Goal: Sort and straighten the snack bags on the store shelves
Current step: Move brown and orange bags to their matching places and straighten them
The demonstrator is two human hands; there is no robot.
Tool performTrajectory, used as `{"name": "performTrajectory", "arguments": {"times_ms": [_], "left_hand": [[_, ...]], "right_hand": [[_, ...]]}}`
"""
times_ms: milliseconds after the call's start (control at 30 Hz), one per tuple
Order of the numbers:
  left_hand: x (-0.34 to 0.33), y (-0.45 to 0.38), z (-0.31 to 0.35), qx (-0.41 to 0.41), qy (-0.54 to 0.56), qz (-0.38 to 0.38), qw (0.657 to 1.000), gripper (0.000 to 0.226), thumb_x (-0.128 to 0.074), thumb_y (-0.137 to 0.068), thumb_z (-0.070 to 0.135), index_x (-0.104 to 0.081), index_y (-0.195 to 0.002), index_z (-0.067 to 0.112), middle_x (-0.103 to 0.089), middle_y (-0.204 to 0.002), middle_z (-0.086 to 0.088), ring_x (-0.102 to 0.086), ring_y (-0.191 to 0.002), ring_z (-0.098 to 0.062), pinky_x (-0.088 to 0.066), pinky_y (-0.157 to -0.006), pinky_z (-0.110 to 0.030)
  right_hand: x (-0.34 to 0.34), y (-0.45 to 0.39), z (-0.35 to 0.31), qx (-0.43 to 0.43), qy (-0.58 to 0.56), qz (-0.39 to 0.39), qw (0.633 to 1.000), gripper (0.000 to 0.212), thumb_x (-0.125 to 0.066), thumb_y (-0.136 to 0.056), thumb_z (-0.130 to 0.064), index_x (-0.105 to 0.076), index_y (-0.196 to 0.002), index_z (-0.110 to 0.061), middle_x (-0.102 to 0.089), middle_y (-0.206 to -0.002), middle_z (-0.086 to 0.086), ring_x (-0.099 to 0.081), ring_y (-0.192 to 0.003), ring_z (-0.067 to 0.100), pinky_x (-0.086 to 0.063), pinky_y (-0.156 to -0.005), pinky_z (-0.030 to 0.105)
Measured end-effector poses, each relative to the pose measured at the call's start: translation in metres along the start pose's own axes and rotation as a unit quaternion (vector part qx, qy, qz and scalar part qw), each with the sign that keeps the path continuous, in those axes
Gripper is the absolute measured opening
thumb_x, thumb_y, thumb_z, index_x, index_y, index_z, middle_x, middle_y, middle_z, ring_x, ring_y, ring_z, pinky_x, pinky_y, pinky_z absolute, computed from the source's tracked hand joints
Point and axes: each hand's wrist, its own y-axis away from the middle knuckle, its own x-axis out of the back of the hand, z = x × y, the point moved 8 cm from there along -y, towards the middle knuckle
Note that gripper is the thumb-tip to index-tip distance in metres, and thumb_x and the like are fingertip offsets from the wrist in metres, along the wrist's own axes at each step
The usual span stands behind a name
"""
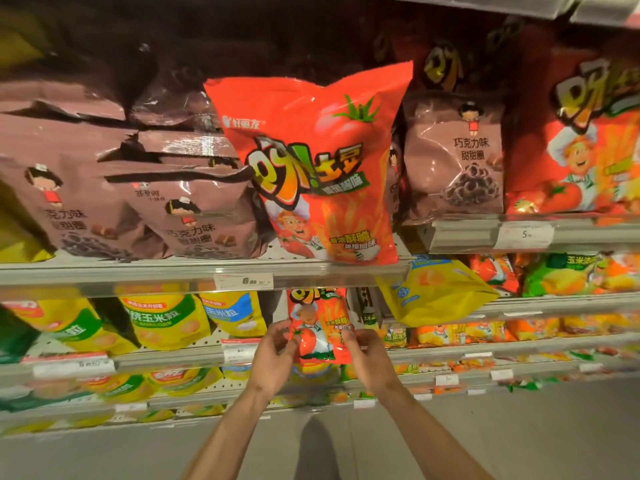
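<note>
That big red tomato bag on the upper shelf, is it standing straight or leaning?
Leaning. The big red bag tilts, its bottom corner overhanging the shelf edge.

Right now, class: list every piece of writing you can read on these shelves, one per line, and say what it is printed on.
"巧克力味 甜甜圈" on the brown bag.
"好丽友" and "土豆" on the large red bag.
"玉米粒" on the yellow-green bag.
"6.90", partly blurred, on the middle price tag.
"5", the rest blurred, on the right price tag.
The lower shelf tags and the small red bag held by both hands are too blurred to read.

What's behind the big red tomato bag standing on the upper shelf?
Brown chocolate bags flank the big red bag, one on its right. The shelf space directly behind it is covered.
</note>
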Motion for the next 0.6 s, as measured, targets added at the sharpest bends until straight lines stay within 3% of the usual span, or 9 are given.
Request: {"name": "performTrajectory", "arguments": {"times_ms": [67, 133, 233, 300, 367, 500, 600], "left_hand": [[0.000, 0.003, -0.002, 0.002, -0.002, -0.012, 1.000, 0.030, -0.063, -0.096, -0.001, -0.059, -0.122, 0.015, -0.060, -0.096, -0.004, -0.067, -0.103, -0.034, -0.058, -0.091, -0.039], [0.000, 0.007, -0.005, 0.014, -0.007, -0.025, 1.000, 0.035, -0.066, -0.094, -0.002, -0.060, -0.122, 0.017, -0.060, -0.097, -0.005, -0.067, -0.105, -0.035, -0.058, -0.093, -0.047], [0.001, 0.014, -0.012, 0.031, 0.002, -0.033, 0.999, 0.039, -0.070, -0.091, -0.001, -0.060, -0.124, 0.018, -0.063, -0.096, -0.001, -0.068, -0.099, -0.026, -0.059, -0.083, -0.038], [0.002, 0.019, -0.013, 0.037, 0.013, -0.035, 0.999, 0.042, -0.071, -0.090, -0.003, -0.059, -0.124, 0.018, -0.063, -0.094, 0.001, -0.066, -0.089, -0.015, -0.055, -0.071, -0.023], [0.003, 0.022, -0.015, 0.041, 0.028, -0.044, 0.998, 0.045, -0.072, -0.089, -0.002, -0.058, -0.125, 0.021, -0.064, -0.097, -0.001, -0.065, -0.089, -0.011, -0.052, -0.065, -0.015], [0.003, 0.027, -0.016, 0.048, 0.061, -0.047, 0.996, 0.048, -0.081, -0.085, 0.016, -0.058, -0.127, 0.022, -0.067, -0.112, -0.014, -0.069, -0.098, -0.019, -0.057, -0.081, -0.025], [-0.003, 0.028, -0.017, 0.067, 0.065, -0.080, 0.992, 0.053, -0.082, -0.084, 0.034, -0.055, -0.129, 0.024, -0.069, -0.116, -0.013, -0.071, -0.099, -0.017, -0.058, -0.082, -0.026]], "right_hand": [[0.002, -0.001, 0.001, -0.029, -0.041, -0.002, 0.999, 0.042, -0.062, -0.096, -0.047, -0.055, -0.107, -0.007, -0.061, -0.087, -0.002, -0.059, -0.081, 0.014, -0.043, -0.073, 0.031], [0.005, -0.001, -0.002, -0.042, -0.071, 0.002, 0.997, 0.046, -0.070, -0.090, -0.048, -0.055, -0.102, -0.006, -0.063, -0.085, 0.001, -0.059, -0.078, 0.013, -0.042, -0.073, 0.031], [0.008, -0.003, -0.001, -0.038, -0.119, 0.011, 0.992, 0.050, -0.082, -0.074, -0.044, -0.055, -0.092, -0.006, -0.064, -0.080, 0.005, -0.061, -0.076, 0.019, -0.046, -0.072, 0.029], [0.009, 0.002, 0.000, -0.038, -0.139, -0.006, 0.990, 0.035, -0.080, -0.086, -0.026, -0.056, -0.099, -0.005, -0.065, -0.083, 0.002, -0.061, -0.077, 0.018, -0.049, -0.068, 0.026], [0.011, 0.011, 0.005, -0.043, -0.151, -0.023, 0.987, 0.034, -0.076, -0.090, -0.023, -0.057, -0.113, -0.007, -0.069, -0.091, 0.001, -0.065, -0.078, 0.017, -0.054, -0.071, 0.031], [0.021, 0.031, 0.009, -0.031, -0.179, -0.050, 0.982, 0.034, -0.074, -0.091, -0.015, -0.059, -0.122, -0.012, -0.070, -0.086, 0.000, -0.072, -0.066, 0.007, -0.056, -0.054, 0.023], [0.026, 0.050, 0.011, -0.015, -0.181, -0.082, 0.980, 0.039, -0.074, -0.091, -0.010, -0.061, -0.127, -0.015, -0.077, -0.097, -0.001, -0.076, -0.076, 0.004, -0.056, -0.059, 0.019]]}}
